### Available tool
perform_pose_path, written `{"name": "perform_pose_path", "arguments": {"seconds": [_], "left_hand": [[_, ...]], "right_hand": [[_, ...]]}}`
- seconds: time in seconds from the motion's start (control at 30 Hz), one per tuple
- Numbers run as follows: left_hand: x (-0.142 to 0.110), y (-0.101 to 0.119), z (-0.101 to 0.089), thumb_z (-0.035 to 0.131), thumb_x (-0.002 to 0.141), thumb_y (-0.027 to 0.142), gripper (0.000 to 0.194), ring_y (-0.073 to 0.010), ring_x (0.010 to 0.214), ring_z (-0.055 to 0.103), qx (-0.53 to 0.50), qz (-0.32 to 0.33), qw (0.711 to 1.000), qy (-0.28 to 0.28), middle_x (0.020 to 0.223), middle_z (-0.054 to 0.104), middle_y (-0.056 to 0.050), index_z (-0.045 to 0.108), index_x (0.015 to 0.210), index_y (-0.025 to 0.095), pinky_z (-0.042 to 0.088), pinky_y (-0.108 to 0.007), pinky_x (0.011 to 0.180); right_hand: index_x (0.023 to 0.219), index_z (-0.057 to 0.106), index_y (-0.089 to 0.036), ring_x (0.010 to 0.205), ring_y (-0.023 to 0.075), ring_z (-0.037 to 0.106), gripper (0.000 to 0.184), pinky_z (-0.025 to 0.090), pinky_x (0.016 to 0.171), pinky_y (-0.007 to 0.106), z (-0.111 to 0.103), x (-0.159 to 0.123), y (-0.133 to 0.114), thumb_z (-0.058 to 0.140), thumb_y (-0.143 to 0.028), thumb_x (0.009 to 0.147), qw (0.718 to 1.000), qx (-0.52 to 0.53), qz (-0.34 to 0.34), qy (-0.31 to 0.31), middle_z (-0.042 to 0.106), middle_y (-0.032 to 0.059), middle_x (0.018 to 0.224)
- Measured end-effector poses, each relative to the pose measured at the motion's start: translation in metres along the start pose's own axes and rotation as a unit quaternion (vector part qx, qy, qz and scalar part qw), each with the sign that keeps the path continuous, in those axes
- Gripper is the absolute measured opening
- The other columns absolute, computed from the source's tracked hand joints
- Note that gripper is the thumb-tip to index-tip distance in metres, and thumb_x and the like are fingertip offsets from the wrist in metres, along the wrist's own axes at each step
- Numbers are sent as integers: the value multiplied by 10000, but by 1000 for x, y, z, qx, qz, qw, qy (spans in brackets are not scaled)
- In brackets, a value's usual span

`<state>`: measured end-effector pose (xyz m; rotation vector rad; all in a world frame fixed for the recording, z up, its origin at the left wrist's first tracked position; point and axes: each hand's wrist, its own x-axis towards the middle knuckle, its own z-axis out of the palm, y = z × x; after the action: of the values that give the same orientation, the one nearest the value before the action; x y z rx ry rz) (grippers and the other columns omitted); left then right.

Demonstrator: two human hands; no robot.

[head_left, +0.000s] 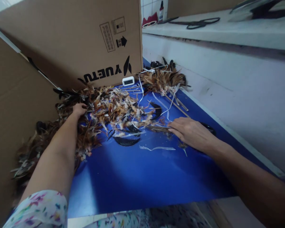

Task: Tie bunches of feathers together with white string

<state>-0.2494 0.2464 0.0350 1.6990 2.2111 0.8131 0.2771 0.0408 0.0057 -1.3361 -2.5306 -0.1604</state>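
Observation:
A big heap of brown, black and white feathers (109,107) lies across the far half of a blue table top (142,177). My left hand (79,109) reaches into the left part of the heap with its fingers curled down among the feathers. My right hand (192,133) rests palm down on the blue surface, fingers stretched together, pressing on a small bundle of dark feathers (158,128) that points left. Black scissors (207,127) lie partly hidden behind that hand. A single black feather (126,141) lies loose in front of the heap.
Cardboard boxes (85,41) wall in the left and back. A small white digital timer (128,81) stands by the box. A feather bundle with sticks (163,80) and white strips (156,148) lie at the back right. A white ledge (218,31) with black scissors (199,22) runs on the right.

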Motion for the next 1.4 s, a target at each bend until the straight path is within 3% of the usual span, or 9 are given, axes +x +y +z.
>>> {"name": "perform_pose_path", "arguments": {"seconds": [0.13,0.27,0.6,0.83,0.93,1.03,1.17,1.27,1.4], "left_hand": [[-12,21,6,738,588,59,240,-232,882,682,-96,-28,995,24,740,692,-38,688,801,159,539,-370,905],[-23,47,6,684,666,68,218,-160,738,680,-189,-38,981,5,731,691,-35,688,872,140,570,-295,770],[-52,84,-1,655,756,88,342,-160,720,699,-304,-55,949,-61,878,734,-60,608,1081,184,543,-258,627],[-67,95,-11,641,750,62,432,-162,847,732,-315,-64,943,-88,1022,730,-100,521,1141,202,375,-149,525],[-73,100,-16,610,758,58,420,-169,919,730,-301,-61,947,-95,1078,724,-114,512,1139,206,361,-147,538],[-79,103,-20,621,770,117,412,-184,987,716,-260,-46,959,-106,1159,710,-119,522,1155,225,449,-198,657],[-84,104,-17,640,755,173,394,-221,954,709,-88,29,991,-100,1125,720,-124,577,1143,204,521,-288,716],[-89,105,-10,655,736,184,232,-262,973,692,11,70,994,-78,992,735,-99,662,968,192,532,-322,787],[-104,111,3,665,746,210,14,-316,1134,622,82,115,989,-41,930,723,-96,678,747,210,444,-354,1005]], "right_hand": [[933,686,-140,831,232,656,188,477,780,346,-1,1,-2,512,-209,946,1000,-1,4,0,698,100,862],[921,686,-141,804,226,649,184,466,761,335,-3,3,-3,516,-206,942,1000,-2,-7,6,693,88,835],[917,682,-145,815,217,656,160,445,734,308,-8,5,-6,534,-202,937,1000,-4,13,0,709,101,879],[960,689,-135,872,233,664,188,440,743,309,-14,8,-11,509,-191,951,999,-7,29,-33,715,106,929],[991,693,-129,906,241,668,216,439,757,312,-15,9,-12,488,-192,963,998,-10,32,-44,716,107,952],[983,696,-128,907,242,666,215,433,758,314,-14,10,-11,493,-196,960,999,-14,31,-40,720,109,954],[985,699,-138,891,223,659,212,436,768,308,-9,11,-7,502,-214,959,1000,-4,18,-25,724,106,955],[1018,696,-141,920,221,647,226,440,796,311,-5,11,-6,491,-224,968,1000,17,12,2,720,108,967],[1015,692,-140,933,223,621,249,431,834,319,-6,10,-8,456,-213,978,998,35,26,47,705,111,965]]}}
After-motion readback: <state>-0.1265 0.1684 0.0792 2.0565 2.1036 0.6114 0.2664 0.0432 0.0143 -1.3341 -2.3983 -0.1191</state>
